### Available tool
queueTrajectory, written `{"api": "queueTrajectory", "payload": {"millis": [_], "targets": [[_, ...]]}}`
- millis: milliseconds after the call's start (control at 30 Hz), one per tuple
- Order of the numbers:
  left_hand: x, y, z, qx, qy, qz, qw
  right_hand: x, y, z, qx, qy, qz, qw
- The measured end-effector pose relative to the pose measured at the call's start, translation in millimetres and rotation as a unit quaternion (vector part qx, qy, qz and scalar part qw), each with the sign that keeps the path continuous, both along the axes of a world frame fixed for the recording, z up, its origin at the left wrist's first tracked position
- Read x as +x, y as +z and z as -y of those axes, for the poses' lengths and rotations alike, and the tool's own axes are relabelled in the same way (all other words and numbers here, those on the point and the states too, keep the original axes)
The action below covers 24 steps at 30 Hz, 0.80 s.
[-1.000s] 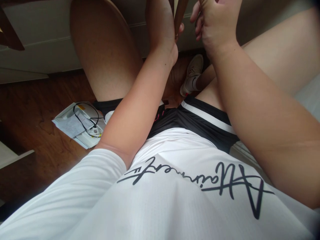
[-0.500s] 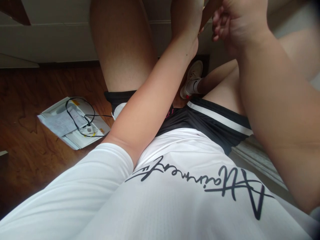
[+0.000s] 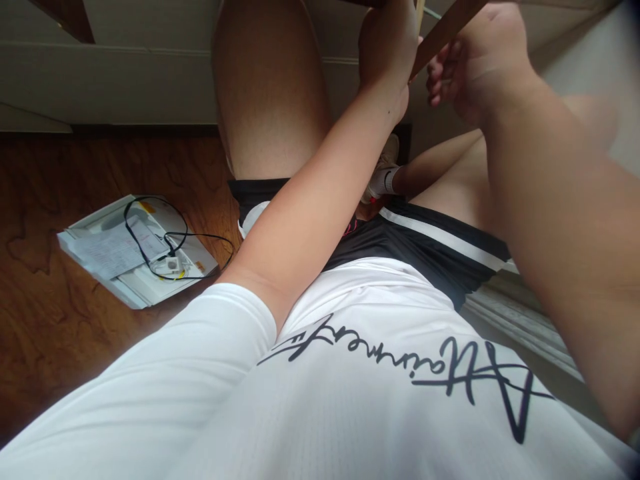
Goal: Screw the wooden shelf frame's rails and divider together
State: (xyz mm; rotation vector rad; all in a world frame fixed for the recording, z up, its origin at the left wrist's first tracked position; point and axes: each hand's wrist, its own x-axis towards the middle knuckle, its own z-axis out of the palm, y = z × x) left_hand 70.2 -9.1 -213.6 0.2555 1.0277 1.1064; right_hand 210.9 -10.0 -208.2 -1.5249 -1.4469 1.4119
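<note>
At the top of the view, my left hand (image 3: 387, 50) is seen from its back and wrist side, closed, with a fingertip showing beside a flat brown strip (image 3: 445, 35) that looks wooden. The strip slants up and rightward between my hands and leaves the frame at the top. A thin pale strip (image 3: 420, 12) shows next to my left fingers. My right hand (image 3: 477, 63) is just right of the brown strip, its lower fingers curled in. Its thumb and forefinger are hidden, so what it pinches is unclear.
On the wooden floor (image 3: 35, 280) at left lies an open white box (image 3: 143, 297) with papers (image 3: 113, 250), a black cable (image 3: 186, 223) and a small white block (image 3: 173, 265). A pale panel (image 3: 150, 87) stands in front of my legs. A brown corner (image 3: 75, 20) juts in at upper left.
The view has shifted slightly, and the box now appears lower and further left. More of the brown strip shows between my hands. Both hands keep about the same pose.
</note>
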Motion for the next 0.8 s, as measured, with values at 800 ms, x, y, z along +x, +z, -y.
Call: {"api": "queueTrajectory", "payload": {"millis": [800], "targets": [[-2,6.2,9,0.005,0.002,-0.035,0.999,1,26.7,-4,0.197,0.061,0.208,0.956]]}}
